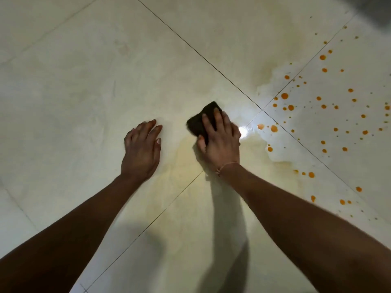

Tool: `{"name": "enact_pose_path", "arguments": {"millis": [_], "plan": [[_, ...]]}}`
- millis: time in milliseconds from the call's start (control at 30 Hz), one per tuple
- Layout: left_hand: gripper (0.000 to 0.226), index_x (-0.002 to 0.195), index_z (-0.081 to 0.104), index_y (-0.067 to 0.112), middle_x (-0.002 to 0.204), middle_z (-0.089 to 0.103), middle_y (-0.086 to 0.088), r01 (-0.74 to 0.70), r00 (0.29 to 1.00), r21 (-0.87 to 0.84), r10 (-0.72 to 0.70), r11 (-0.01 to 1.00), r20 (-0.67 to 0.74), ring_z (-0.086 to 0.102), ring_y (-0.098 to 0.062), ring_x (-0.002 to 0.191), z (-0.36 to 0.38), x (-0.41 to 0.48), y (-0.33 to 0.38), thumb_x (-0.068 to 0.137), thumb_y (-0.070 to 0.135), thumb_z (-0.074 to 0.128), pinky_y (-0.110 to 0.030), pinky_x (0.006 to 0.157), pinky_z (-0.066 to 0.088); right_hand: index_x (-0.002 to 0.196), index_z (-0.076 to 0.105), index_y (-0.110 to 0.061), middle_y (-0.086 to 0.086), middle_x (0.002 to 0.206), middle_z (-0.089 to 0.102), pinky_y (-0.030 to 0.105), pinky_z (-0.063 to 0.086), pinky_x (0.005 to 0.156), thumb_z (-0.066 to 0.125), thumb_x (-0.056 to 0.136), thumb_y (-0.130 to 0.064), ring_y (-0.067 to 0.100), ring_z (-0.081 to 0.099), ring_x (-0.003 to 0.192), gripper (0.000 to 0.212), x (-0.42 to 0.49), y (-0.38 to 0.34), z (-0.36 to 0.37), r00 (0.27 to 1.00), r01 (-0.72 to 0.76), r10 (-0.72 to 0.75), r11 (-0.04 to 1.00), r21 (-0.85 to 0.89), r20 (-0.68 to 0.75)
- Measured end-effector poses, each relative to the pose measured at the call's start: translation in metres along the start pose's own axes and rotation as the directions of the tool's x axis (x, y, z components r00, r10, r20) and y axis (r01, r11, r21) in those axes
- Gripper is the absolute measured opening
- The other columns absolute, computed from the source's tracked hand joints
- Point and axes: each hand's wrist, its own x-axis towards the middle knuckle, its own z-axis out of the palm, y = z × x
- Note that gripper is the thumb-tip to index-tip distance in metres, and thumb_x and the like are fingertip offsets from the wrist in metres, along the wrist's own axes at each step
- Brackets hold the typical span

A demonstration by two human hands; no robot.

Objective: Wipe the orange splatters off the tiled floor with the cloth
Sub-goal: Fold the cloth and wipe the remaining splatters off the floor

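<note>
A dark folded cloth (pixel 198 120) lies flat on the pale tiled floor (pixel 84 81) near the middle of the view. My right hand (pixel 221 142) presses down on it, fingers spread over its top. My left hand (pixel 141 149) rests flat on the floor to the left of the cloth, holding nothing. Several orange splatters (pixel 284 96) dot the tiles to the right of the cloth, the nearest drop (pixel 274 128) a short way from my right hand. A yellowish smeared film (pixel 186 153) covers the floor around and below the cloth.
Dark grout lines (pixel 190 47) cross beside the cloth. A wet, glossy patch (pixel 273 81) with a bright glare lies right of my hand. A blurred dark shape (pixel 372 9) fills the top right corner.
</note>
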Motion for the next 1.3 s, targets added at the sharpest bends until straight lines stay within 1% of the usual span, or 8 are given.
{"name": "enact_pose_path", "arguments": {"millis": [200, 333, 400, 567, 733, 933, 1100, 1300], "plan": [[0.04, 0.134, 0.051, 0.013, 0.145, 0.045, -0.007, 0.02, 1.0, 0.013, -0.02, 1.0, 0.0, 0.038, -0.026, 0.135, -0.001, 0.0, 0.003, 0.097, 0.019, 0.037, -0.049, 0.111, 0.027, 0.143, 0.045, -0.023, 0.011, 0.151, 0.038, 0.049, 0.031, 0.105, 0.048, 0.082, -0.042, 0.032, 0.035, 0.137, 0.063, -0.109, -0.012, 0.009, 0.611, 0.724, -0.727, 0.673, 0.149, 0.312], [0.039, 0.134, 0.05, 0.014, 0.145, 0.044, -0.005, 0.012, 1.0, 0.024, -0.011, 1.0, -0.013, 0.037, -0.026, 0.135, 0.002, -0.001, 0.0, 0.098, 0.019, 0.036, -0.048, 0.111, 0.027, 0.144, 0.044, -0.025, 0.011, 0.156, 0.031, 0.051, 0.025, 0.109, 0.038, 0.082, -0.044, 0.03, 0.026, 0.142, 0.065, 0.011, -0.021, 0.001, 0.983, 0.138, -0.139, 0.99, 0.017, 0.118], [0.04, 0.135, 0.049, 0.014, 0.145, 0.044, -0.005, -0.001, 1.0, 0.034, 0.002, 0.999, -0.016, 0.037, -0.025, 0.135, 0.003, -0.001, 0.001, 0.097, 0.019, 0.036, -0.048, 0.111, 0.027, 0.146, 0.039, -0.025, 0.01, 0.158, 0.025, 0.05, 0.019, 0.112, 0.034, 0.083, -0.045, 0.03, 0.02, 0.144, 0.067, 0.002, -0.033, 0.006, 0.995, 0.005, -0.007, 1.0, 0.026, 0.095], [0.039, 0.133, 0.051, 0.013, 0.144, 0.046, -0.007, 0.016, 1.0, 0.045, -0.015, 0.999, -0.012, 0.038, -0.026, 0.134, -0.002, 0.0, 0.005, 0.096, 0.017, 0.038, -0.048, 0.11, 0.028, 0.146, 0.039, -0.028, 0.008, 0.157, 0.03, 0.047, 0.022, 0.11, 0.044, 0.084, -0.046, 0.028, 0.025, 0.142, 0.065, -0.097, 0.019, -0.003, 0.693, 0.652, -0.649, 0.75, 0.113, 0.312], [0.039, 0.123, 0.056, 0.011, 0.136, 0.051, -0.009, 0.094, 0.994, 0.04, -0.092, 0.995, -0.057, 0.044, -0.028, 0.128, 0.002, 0.007, 0.016, 0.091, 0.025, 0.039, -0.048, 0.107, 0.03, 0.148, 0.034, -0.027, 0.009, 0.16, 0.02, 0.05, 0.018, 0.113, 0.034, 0.084, -0.047, 0.027, 0.014, 0.146, 0.068, 0.027, 0.067, -0.034, 0.984, -0.164, 0.167, 0.985, -0.049, 0.055], [0.039, 0.129, 0.053, 0.014, 0.142, 0.045, -0.008, -0.078, 0.997, -0.045, 0.077, 0.996, -0.018, 0.04, -0.027, 0.13, 0.019, 0.031, 0.085, 0.093, 0.03, 0.048, -0.047, 0.109, 0.027, 0.148, 0.036, -0.029, 0.007, 0.158, 0.025, 0.047, 0.02, 0.113, 0.048, 0.083, -0.044, 0.025, 0.019, 0.146, 0.068, -0.09, 0.097, -0.039, 0.942, 0.29, -0.276, 0.956, -0.05, 0.19], [0.041, 0.131, 0.052, 0.013, 0.146, 0.044, -0.006, -0.194, 0.98, -0.114, 0.198, 0.974, 0.019, 0.036, -0.025, 0.136, 0.053, 0.073, 0.146, 0.094, 0.028, 0.045, -0.044, 0.11, 0.025, 0.149, 0.031, -0.027, 0.01, 0.16, 0.019, 0.048, 0.018, 0.113, 0.033, 0.087, -0.046, 0.026, 0.014, 0.146, 0.065, -0.002, 0.133, -0.058, 0.965, -0.261, 0.26, 0.961, -0.095, -0.015], [0.038, 0.13, 0.052, 0.016, 0.143, 0.045, -0.004, -0.173, 0.984, -0.077, 0.175, 0.982, 0.019, 0.037, -0.022, 0.134, 0.074, 0.092, 0.173, 0.095, 0.03, 0.046, -0.042, 0.11, 0.024, 0.15, 0.033, -0.03, 0.007, 0.16, 0.023, 0.049, 0.023, 0.113, 0.044, 0.085, -0.046, 0.026, 0.021, 0.146, 0.067, -0.102, 0.155, -0.058, 0.988, 0.09, -0.077, 0.992, -0.091, 0.132]]}}
